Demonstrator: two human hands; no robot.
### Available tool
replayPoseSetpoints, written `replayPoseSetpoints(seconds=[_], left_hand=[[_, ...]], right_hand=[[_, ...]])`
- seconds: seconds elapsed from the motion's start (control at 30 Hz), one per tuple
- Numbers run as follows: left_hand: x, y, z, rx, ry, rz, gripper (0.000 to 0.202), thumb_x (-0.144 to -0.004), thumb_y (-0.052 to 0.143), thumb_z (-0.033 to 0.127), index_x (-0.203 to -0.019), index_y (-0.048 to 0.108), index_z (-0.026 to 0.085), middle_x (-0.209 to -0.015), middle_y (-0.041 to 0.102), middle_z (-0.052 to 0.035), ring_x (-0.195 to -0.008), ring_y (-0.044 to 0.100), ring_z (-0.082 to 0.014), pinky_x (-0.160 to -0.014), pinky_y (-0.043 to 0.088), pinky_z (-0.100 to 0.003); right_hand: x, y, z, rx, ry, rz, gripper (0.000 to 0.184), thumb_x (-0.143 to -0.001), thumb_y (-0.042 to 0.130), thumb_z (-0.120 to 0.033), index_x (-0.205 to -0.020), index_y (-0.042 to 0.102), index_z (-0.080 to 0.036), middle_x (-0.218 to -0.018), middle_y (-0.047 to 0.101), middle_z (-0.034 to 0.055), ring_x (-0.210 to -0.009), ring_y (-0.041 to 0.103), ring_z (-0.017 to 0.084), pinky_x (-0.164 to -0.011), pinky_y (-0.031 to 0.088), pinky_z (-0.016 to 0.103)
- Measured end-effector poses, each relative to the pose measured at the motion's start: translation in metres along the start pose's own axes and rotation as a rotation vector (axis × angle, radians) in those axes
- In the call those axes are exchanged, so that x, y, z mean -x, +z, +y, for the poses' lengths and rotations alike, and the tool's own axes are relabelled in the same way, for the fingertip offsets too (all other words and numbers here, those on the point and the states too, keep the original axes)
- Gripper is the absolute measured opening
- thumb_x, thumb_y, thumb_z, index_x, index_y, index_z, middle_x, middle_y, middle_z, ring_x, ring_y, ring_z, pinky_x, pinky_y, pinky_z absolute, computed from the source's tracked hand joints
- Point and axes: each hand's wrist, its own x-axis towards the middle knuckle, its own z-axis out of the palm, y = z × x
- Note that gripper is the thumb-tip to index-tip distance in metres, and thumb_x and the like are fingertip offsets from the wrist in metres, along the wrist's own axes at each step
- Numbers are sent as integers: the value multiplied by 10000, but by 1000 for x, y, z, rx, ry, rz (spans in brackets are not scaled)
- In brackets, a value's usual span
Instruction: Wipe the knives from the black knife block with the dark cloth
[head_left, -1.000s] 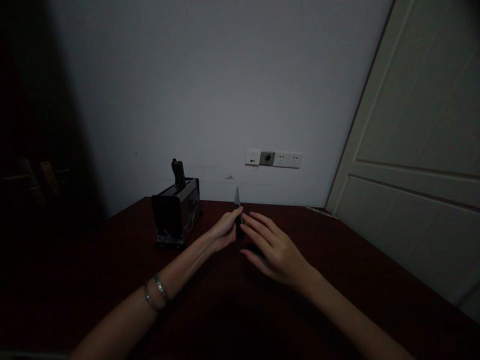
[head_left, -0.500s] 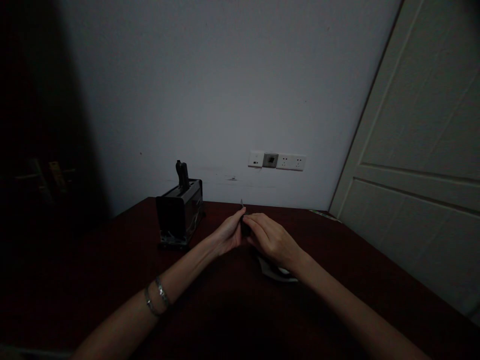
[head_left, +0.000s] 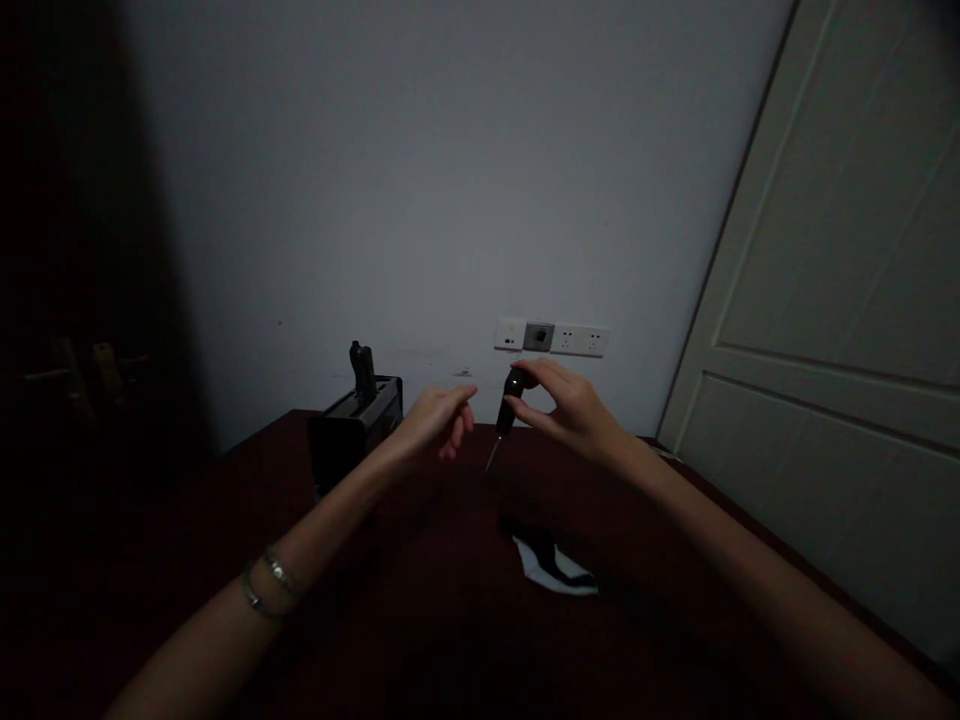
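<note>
My right hand (head_left: pixel 574 408) pinches the dark, glossy handle of a screwdriver (head_left: pixel 509 401) between thumb and fingers. Its thin metal shaft points down and to the left, with the tip above the dark red tabletop (head_left: pixel 450 600). To the left of the screwdriver, apart from it, is my left hand (head_left: pixel 439 418), holding nothing. Its thumb stretches out while the other fingers are loosely curled and partly hidden. Below my right hand lies a flat white-and-black piece (head_left: pixel 551 568), perhaps cloth; its kind is unclear in the dim light.
Behind my left forearm stands a black and grey slotted box (head_left: pixel 337 440), with dark handles (head_left: pixel 364 372) rising from its top. Wall sockets (head_left: pixel 566 339) are set in the pale wall behind the table. A pale panelled door (head_left: pixel 832 350) rises at the right.
My hands have parted from around the screwdriver. The right one has lifted it and tipped its shaft downward; the left has drawn away to the left, off the tool.
</note>
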Motion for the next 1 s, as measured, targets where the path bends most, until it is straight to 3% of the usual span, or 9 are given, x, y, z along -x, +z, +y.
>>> replayPoseSetpoints(seconds=[0.1,0.2,0.27,0.37,0.53,0.63,0.7,0.83,1.0], left_hand=[[0,-11,17,-141,304,118,278,-717,606,384,-552,623,161,-468,568,-30,-404,514,-101,-367,363,-170],[3,-11,23,-154,422,0,155,-642,680,257,-774,688,176,-786,673,-62,-716,616,-167,-618,489,-251],[6,-5,22,-123,419,-113,231,-631,679,207,-861,681,187,-888,670,-58,-826,611,-195,-745,483,-321],[11,3,17,-113,400,-187,205,-660,650,192,-863,677,182,-867,668,-45,-829,605,-197,-780,467,-346],[20,-2,15,-159,432,-40,125,-703,629,240,-776,691,158,-784,672,-52,-768,605,-190,-743,461,-322],[24,-15,21,-103,365,10,184,-681,660,267,-813,693,144,-791,679,-78,-757,617,-207,-718,470,-333],[25,-27,30,-29,325,49,237,-685,662,278,-870,682,130,-813,681,-97,-753,628,-212,-718,477,-342],[22,-58,59,64,342,151,254,-723,633,286,-909,657,113,-828,678,-112,-735,645,-200,-733,491,-340],[18,-101,111,-72,452,296,316,-769,590,337,-957,620,85,-850,669,-105,-784,644,-189,-742,502,-323]], right_hand=[[-8,-3,-2,-60,-1,38,341,-826,512,-287,-1138,483,-154,-936,585,87,-875,556,192,-768,475,358],[-15,-3,-5,-95,6,56,344,-818,518,-299,-1136,494,-170,-931,591,78,-860,561,188,-756,472,357],[-19,-1,-9,-112,19,62,344,-815,520,-301,-1132,502,-169,-931,596,77,-849,562,182,-744,472,346],[-24,3,-15,-133,21,86,337,-812,526,-293,-1122,517,-160,-923,607,74,-822,565,169,-733,476,329],[-35,10,-26,-235,90,152,397,-794,560,-312,-1167,521,-181,-930,638,71,-815,587,175,-751,494,360],[-41,13,-26,-443,193,179,558,-795,559,-350,-1301,384,-193,-1073,618,102,-894,596,189,-816,488,399],[-40,20,-21,-600,276,191,567,-831,502,-368,-1340,312,-206,-1185,567,124,-949,591,192,-858,472,422],[-18,56,-9,-760,453,156,495,-870,422,-396,-1325,338,-222,-1229,545,131,-970,595,200,-891,449,459],[36,131,-10,-678,630,-125,468,-871,386,-431,-1267,441,-188,-1216,563,118,-1121,519,226,-970,380,458]])
